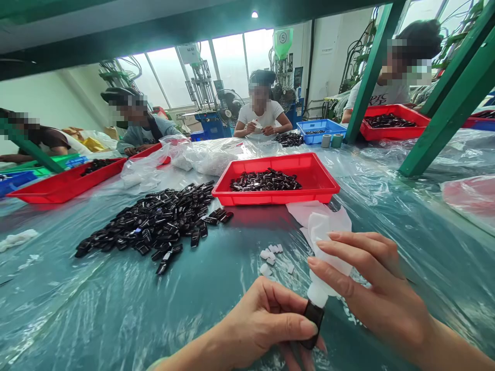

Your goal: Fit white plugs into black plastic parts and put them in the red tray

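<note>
My left hand (266, 317) grips a small black plastic piece (314, 315) between thumb and fingers. Above it, my right hand (381, 288) holds a white translucent bottle-like thing (333, 263), tilted, its narrower white end touching the top of the black piece. The bottle-like thing's exact kind is unclear, as fingers cover part of it. White paper-like sheets (300, 212) lie just behind my right hand. Several small white bits (266, 255) are scattered on the table ahead of my left hand, and more lie under my right hand.
A large pile of similar black pieces (154, 221) spreads across the left-centre. Beyond it stands a red tray (317, 178) partly filled with them. Plastic sheeting covers the table (116, 309). Green posts (448, 108) rise at right. Several people sit around the table near other trays.
</note>
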